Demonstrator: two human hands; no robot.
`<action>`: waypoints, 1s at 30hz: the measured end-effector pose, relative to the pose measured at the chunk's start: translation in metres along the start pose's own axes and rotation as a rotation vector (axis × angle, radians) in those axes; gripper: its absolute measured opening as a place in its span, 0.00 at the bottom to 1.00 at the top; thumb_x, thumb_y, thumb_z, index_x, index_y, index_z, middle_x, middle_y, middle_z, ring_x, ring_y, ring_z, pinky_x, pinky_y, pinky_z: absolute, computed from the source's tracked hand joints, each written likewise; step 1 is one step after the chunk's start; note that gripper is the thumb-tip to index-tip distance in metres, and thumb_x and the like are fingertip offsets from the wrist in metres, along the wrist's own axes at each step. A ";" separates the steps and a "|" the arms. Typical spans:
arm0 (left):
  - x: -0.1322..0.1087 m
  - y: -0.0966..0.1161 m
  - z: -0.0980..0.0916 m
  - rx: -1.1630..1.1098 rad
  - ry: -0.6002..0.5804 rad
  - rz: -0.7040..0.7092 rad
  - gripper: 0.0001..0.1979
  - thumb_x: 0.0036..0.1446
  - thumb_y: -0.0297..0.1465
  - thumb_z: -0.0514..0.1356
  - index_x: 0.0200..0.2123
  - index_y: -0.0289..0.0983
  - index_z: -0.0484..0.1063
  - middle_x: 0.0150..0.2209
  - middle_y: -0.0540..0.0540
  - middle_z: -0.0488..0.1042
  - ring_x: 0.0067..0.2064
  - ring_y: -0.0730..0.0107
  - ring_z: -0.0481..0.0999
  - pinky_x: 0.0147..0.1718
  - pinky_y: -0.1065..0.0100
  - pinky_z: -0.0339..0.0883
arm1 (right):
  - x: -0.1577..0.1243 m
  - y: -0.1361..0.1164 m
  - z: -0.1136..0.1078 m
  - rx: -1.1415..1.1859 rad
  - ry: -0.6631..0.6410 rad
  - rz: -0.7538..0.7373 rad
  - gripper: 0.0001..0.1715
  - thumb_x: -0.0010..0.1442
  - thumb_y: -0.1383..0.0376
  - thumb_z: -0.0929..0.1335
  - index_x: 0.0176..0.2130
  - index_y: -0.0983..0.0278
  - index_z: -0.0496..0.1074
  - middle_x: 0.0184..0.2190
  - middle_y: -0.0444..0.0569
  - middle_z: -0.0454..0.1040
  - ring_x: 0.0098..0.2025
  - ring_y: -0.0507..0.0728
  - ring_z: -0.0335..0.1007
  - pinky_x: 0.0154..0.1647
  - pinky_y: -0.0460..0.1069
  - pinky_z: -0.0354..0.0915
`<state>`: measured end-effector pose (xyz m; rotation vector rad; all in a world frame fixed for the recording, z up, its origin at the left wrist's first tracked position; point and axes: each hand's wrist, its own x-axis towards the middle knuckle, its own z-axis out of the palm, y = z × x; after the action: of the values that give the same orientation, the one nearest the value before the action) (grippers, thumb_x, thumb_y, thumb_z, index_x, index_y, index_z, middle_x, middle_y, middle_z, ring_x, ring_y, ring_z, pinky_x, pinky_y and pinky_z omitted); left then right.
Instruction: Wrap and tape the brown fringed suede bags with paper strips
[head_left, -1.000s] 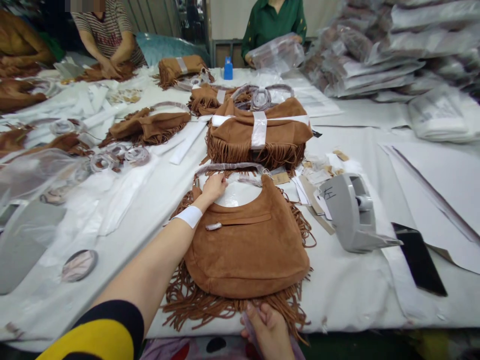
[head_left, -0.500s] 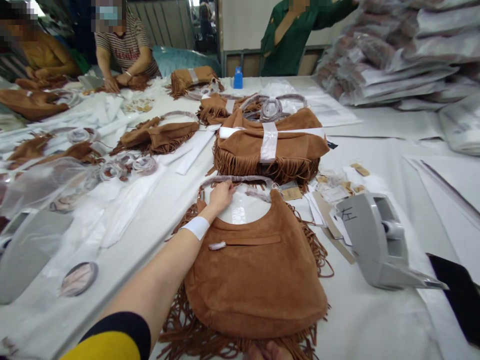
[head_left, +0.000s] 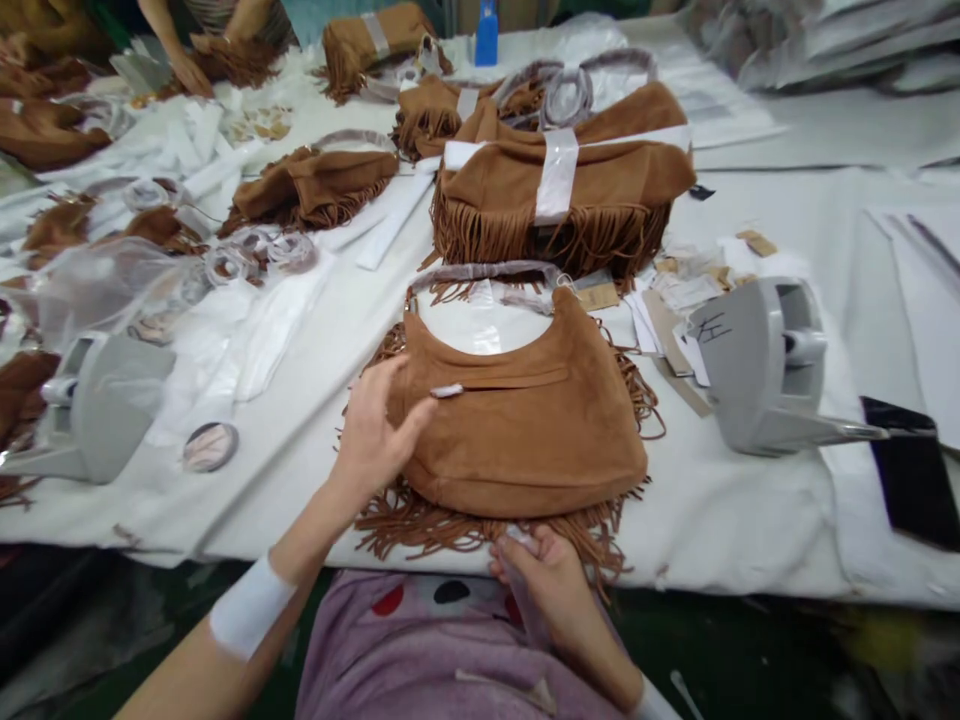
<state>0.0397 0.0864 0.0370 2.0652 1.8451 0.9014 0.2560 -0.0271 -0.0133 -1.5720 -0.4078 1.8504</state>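
A brown suede handbag (head_left: 517,430) with long fringe lies flat on the white-covered table, its wrapped strap pointing away from me. My left hand (head_left: 381,425) is over the bag's left side, fingers spread and thumb near the wrapped zip pull (head_left: 448,391); it holds nothing. At the bag's near edge, by the fringe, my right hand (head_left: 546,575) is closed, pinching a strip of clear plastic (head_left: 529,600) that hangs down over my lap. Part of the strip is hidden behind my fingers.
A tape dispenser (head_left: 761,370) stands right of the bag beside paper tags (head_left: 686,290) and a black flat object (head_left: 911,475). Another dispenser (head_left: 105,400) and a tape roll (head_left: 211,446) are left. Beyond lies a taped fringed bag (head_left: 562,190). A co-worker's hands (head_left: 191,70) are far left.
My left hand has drawn back from the strap to the bag's left side and opened. My right hand has come fully into view with the plastic strip. The view has tilted down.
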 end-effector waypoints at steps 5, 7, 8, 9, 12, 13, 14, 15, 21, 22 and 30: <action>-0.134 0.026 0.007 0.273 -0.152 0.028 0.53 0.45 0.55 0.64 0.67 0.40 0.45 0.68 0.31 0.45 0.67 0.35 0.45 0.59 0.35 0.46 | -0.007 0.001 0.004 0.025 -0.020 -0.007 0.24 0.42 0.58 0.76 0.33 0.63 0.64 0.24 0.44 0.76 0.23 0.51 0.69 0.24 0.43 0.63; -0.153 0.032 0.024 0.326 -0.154 -0.001 0.56 0.43 0.57 0.65 0.67 0.40 0.44 0.69 0.29 0.38 0.67 0.32 0.40 0.58 0.33 0.44 | -0.012 0.001 0.007 0.028 -0.033 -0.049 0.23 0.42 0.60 0.76 0.32 0.63 0.64 0.25 0.44 0.76 0.24 0.51 0.70 0.26 0.44 0.64; -0.156 0.033 0.031 0.345 -0.135 -0.015 0.55 0.43 0.57 0.64 0.67 0.40 0.45 0.69 0.29 0.36 0.67 0.32 0.39 0.58 0.33 0.43 | -0.014 0.000 0.008 0.021 -0.030 -0.071 0.22 0.42 0.60 0.76 0.32 0.63 0.64 0.25 0.44 0.76 0.25 0.52 0.71 0.26 0.44 0.65; -0.156 0.033 0.037 0.359 -0.111 -0.023 0.54 0.43 0.58 0.64 0.67 0.41 0.46 0.69 0.29 0.36 0.68 0.32 0.38 0.58 0.33 0.42 | -0.016 0.000 0.010 0.009 -0.021 -0.087 0.22 0.42 0.60 0.76 0.32 0.62 0.63 0.26 0.44 0.76 0.26 0.53 0.72 0.27 0.45 0.65; -0.152 0.025 0.044 0.373 -0.058 -0.003 0.52 0.44 0.59 0.62 0.67 0.42 0.50 0.69 0.29 0.38 0.67 0.33 0.42 0.58 0.35 0.44 | -0.019 0.002 0.012 -0.040 0.020 -0.112 0.22 0.43 0.59 0.76 0.33 0.62 0.64 0.27 0.45 0.77 0.30 0.56 0.74 0.27 0.46 0.66; -0.151 0.022 0.045 0.370 -0.056 0.007 0.52 0.44 0.60 0.61 0.66 0.42 0.51 0.69 0.30 0.38 0.67 0.34 0.45 0.58 0.36 0.46 | -0.018 0.002 0.012 -0.060 0.029 -0.116 0.22 0.43 0.59 0.76 0.33 0.62 0.64 0.28 0.46 0.77 0.30 0.56 0.75 0.27 0.46 0.66; -0.150 0.019 0.044 0.368 -0.058 0.016 0.51 0.44 0.60 0.61 0.66 0.42 0.51 0.69 0.29 0.39 0.66 0.36 0.48 0.57 0.38 0.48 | -0.018 0.003 0.011 -0.076 0.034 -0.122 0.21 0.43 0.59 0.75 0.33 0.62 0.64 0.28 0.46 0.77 0.31 0.57 0.75 0.27 0.46 0.67; -0.150 0.016 0.044 0.366 -0.059 0.021 0.51 0.45 0.60 0.61 0.66 0.42 0.51 0.69 0.29 0.39 0.65 0.37 0.50 0.57 0.40 0.50 | -0.017 0.004 0.011 -0.083 0.036 -0.129 0.21 0.43 0.59 0.75 0.33 0.62 0.64 0.28 0.47 0.77 0.31 0.57 0.75 0.26 0.46 0.67; -0.143 0.018 0.039 0.403 -0.090 -0.015 0.46 0.50 0.54 0.62 0.67 0.46 0.49 0.69 0.31 0.37 0.60 0.40 0.60 0.51 0.45 0.58 | -0.012 0.004 0.007 -0.015 0.058 -0.175 0.19 0.45 0.54 0.74 0.27 0.63 0.65 0.21 0.43 0.73 0.21 0.52 0.69 0.24 0.46 0.67; -0.142 0.019 0.039 0.410 -0.091 -0.029 0.45 0.50 0.53 0.62 0.67 0.47 0.48 0.69 0.31 0.36 0.59 0.40 0.60 0.50 0.45 0.58 | -0.011 0.003 0.008 -0.009 0.074 -0.177 0.20 0.45 0.52 0.74 0.26 0.63 0.66 0.19 0.42 0.71 0.20 0.51 0.66 0.22 0.46 0.66; -0.134 0.008 0.053 0.287 -0.038 0.046 0.40 0.59 0.34 0.59 0.68 0.44 0.39 0.69 0.28 0.32 0.60 0.42 0.63 0.48 0.49 0.67 | -0.008 0.002 0.017 0.014 0.133 -0.218 0.27 0.42 0.47 0.76 0.23 0.61 0.62 0.14 0.38 0.65 0.17 0.49 0.58 0.16 0.44 0.56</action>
<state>0.0745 -0.0314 -0.0385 2.2791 2.0143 0.6322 0.2392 -0.0310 -0.0046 -1.5645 -0.4843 1.5726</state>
